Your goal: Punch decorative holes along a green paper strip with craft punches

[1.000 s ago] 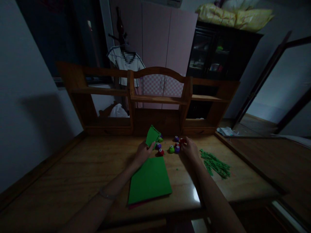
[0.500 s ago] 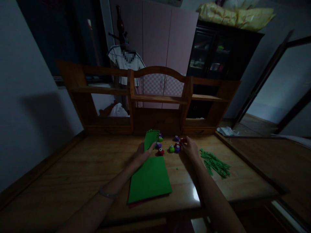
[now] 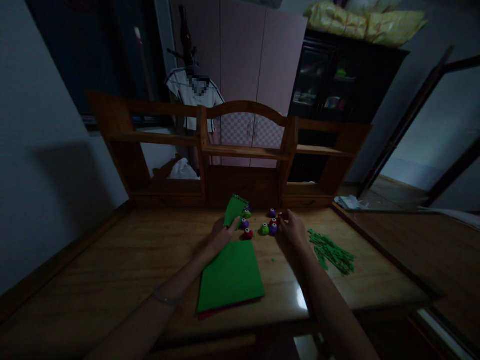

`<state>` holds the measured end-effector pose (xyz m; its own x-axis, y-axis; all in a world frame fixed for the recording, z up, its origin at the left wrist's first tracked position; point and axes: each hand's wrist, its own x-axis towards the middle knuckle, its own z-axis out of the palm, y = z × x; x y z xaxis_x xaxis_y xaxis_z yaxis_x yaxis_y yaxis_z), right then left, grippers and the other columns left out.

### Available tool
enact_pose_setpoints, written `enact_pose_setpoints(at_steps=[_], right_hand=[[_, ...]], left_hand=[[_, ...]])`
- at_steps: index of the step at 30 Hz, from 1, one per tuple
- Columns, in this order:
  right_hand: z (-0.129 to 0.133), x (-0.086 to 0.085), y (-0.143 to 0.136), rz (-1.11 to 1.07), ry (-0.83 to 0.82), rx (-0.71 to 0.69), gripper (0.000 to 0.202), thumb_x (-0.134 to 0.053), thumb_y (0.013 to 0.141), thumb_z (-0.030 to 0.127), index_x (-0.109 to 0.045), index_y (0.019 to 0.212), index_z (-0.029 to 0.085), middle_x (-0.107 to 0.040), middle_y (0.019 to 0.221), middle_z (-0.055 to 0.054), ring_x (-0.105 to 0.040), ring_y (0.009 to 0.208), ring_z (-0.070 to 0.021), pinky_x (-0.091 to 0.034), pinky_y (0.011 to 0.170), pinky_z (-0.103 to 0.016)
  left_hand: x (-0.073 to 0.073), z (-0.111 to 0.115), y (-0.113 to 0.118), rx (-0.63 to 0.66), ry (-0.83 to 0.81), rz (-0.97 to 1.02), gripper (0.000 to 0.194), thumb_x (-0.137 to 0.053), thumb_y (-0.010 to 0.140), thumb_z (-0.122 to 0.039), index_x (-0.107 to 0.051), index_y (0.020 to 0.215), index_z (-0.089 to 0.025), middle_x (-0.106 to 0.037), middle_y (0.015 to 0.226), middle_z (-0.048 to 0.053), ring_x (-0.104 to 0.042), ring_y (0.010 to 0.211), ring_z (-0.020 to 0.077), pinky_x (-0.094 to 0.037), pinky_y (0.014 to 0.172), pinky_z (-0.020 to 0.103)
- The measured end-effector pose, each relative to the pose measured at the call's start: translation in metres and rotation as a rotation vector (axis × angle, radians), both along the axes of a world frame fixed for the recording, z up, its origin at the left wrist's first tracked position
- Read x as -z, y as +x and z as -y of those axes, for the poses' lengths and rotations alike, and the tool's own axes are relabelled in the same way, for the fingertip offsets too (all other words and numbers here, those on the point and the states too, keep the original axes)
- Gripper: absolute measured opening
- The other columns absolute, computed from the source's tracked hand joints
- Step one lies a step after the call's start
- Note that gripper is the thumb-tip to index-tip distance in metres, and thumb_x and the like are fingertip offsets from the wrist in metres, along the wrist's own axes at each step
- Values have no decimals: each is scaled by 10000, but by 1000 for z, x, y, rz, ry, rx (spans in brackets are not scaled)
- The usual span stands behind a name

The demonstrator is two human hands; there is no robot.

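My left hand [image 3: 222,236] grips a green paper piece [image 3: 234,209] with a notched, dark-marked far edge, its thumb on top. Just beyond that wrist, green sheets [image 3: 231,276] lie stacked on the desk, a red one showing underneath. My right hand [image 3: 293,227] has its fingertips pinched on a small red piece [image 3: 281,218]. Beside it stand small eyed figures: a purple one [image 3: 272,213], a green one [image 3: 264,229] and others. More of them, including a red one [image 3: 248,233] and a purple one [image 3: 245,223], stand right of the held paper.
A pile of green paper strips [image 3: 333,253] lies right of my right forearm. One tiny green scrap [image 3: 273,260] is on the wooden desk [image 3: 150,250]. A wooden shelf unit [image 3: 245,151] rises along the desk's back edge.
The green paper in my left hand has lifted and tilted, with its far end raised and its lower part now away from the stack. My right hand has hardly moved.
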<state>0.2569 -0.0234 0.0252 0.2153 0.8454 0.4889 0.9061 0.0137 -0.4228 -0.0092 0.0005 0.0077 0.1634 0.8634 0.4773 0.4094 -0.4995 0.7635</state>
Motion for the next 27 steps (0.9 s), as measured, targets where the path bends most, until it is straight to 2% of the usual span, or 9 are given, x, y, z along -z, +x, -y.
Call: enact_pose_setpoints(at_steps=[4,9,14,23,27], right_hand=[[3,-3,-1,-33,10,-16,137,-520,812,280,-594,880,187,-636,825,-58,-568,776,-175,-360,645,-245],[3,-5,-2,-43,5,-10,134,-522,808,289,-593,853,185,-640,823,-64,-572,766,-178,-353,626,-246],[2,-3,-1,-51,14,-6,140,-524,804,277,-608,868,185,-648,838,-71,-579,780,-184,-360,630,-249],[1,-1,-1,-45,-10,-14,172,-541,788,228,-647,914,178,-662,870,-79,-588,821,-189,-382,672,-249],[1,-2,-1,-14,-40,-4,190,-537,788,212,-657,932,180,-664,877,-79,-591,833,-189,-385,694,-249]], left_hand=[[0,-1,0,-30,28,-62,386,-429,865,-460,-676,895,-165,-699,834,63,-641,805,203,-465,750,285],[-1,0,1,-10,80,-37,377,-416,876,-445,-653,961,-165,-688,923,70,-626,851,195,-448,782,281],[-2,2,1,-3,58,-37,379,-421,876,-446,-654,927,-152,-679,795,57,-618,725,175,-450,700,259],[-5,3,2,10,89,-6,344,-428,880,-415,-651,981,-174,-686,907,59,-627,815,187,-450,738,264],[-4,3,2,17,72,-7,360,-423,884,-425,-650,986,-166,-688,829,57,-636,786,186,-460,711,259]])
